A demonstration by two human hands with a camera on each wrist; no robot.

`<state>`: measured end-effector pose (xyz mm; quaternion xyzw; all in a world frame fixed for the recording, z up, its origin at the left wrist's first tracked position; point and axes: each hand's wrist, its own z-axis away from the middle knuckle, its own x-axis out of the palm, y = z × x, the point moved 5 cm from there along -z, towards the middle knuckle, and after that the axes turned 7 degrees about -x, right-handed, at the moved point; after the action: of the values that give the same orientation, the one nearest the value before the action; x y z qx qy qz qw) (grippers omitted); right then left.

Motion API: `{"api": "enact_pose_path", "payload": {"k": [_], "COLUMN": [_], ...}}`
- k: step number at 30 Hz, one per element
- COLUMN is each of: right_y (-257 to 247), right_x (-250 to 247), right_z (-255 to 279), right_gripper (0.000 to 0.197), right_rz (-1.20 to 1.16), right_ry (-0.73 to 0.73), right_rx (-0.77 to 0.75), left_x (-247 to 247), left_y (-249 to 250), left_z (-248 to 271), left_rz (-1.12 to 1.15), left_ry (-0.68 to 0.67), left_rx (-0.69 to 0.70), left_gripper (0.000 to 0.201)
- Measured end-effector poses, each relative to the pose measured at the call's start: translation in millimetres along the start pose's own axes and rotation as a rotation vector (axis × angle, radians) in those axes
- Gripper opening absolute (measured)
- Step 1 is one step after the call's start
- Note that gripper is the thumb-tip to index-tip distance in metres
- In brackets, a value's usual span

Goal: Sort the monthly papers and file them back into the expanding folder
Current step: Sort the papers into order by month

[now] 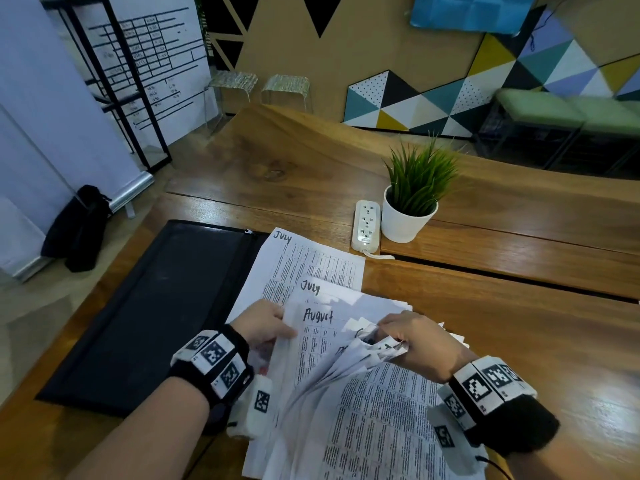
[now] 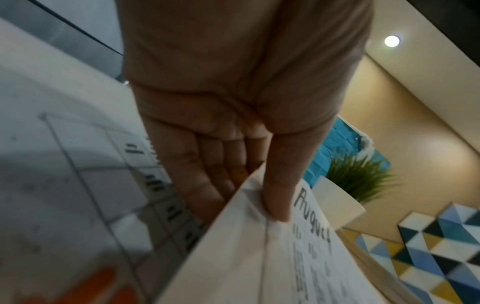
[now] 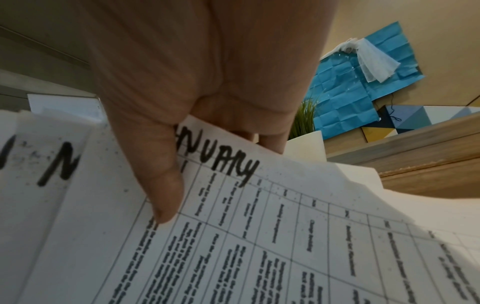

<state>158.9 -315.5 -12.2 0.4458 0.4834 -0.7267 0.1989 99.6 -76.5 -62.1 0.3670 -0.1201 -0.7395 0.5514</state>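
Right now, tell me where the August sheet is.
In the head view the August sheet is near centre, between both hands, its left edge pinched by the left hand, just below the two July sheets.

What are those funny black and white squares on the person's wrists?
Each bare forearm wears a black fabric wristband ringed with white blocks printed with black square codes. White camera housings hang below both wrists, marked the same way. A thin black cable trails from the right one. No sleeves or gloves.

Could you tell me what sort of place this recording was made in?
Probably an office or co-working room: a long wooden table with a power strip and potted plant, a printed chart banner, and a geometric wall panel.
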Motion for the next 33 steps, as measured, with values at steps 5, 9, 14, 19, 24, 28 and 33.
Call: {"api": "enact_pose_path", "payload": {"k": [5,9,14,19,24,28,33], "right_y": [1.1,2.0,2.3,-3.1,-3.0,-7.2,-5.1], "right_x": [0.8,1.7,1.5,-0.2,0.0,0.0,-1.2], "right_z": [-2.0,-1.1,-1.3,0.3,5.8,8.5,18.2], "right_gripper": [0.027,0.024,0.02,0.022,0.031,0.034,0.025], "right_rz": [0.002,-0.007,-0.025,-0.03,-0.031,-0.029,-0.027], "right_ry": [-0.021,-0.028,0.011,0.02,0.022,0.046,0.216], "right_rx": [0.017,0.021,0.003,-0.001,0.03,0.041,0.039], "left_x": [-34.6,-56.7,-70.2,-63.0,-97.9,-129.1,-150.3], "left_y": [5.3,13.2,6.4,15.2,47.0,88.9,117.9], "left_z": [-2.3,-12.4,-31.6,-19.1,30.1,86.4,150.5], "left_rz": [0.319,0.259,0.117,-0.061,-0.088,-0.14,0.042], "left_ry": [0.181,0.311,0.442,0.436,0.733,0.943,1.047], "left_rx": [0.104,0.176,0.068,0.048,0.247,0.507,0.731], "left_gripper": [0.017,0.03,0.021,0.009,0.013,0.022,0.025]}}
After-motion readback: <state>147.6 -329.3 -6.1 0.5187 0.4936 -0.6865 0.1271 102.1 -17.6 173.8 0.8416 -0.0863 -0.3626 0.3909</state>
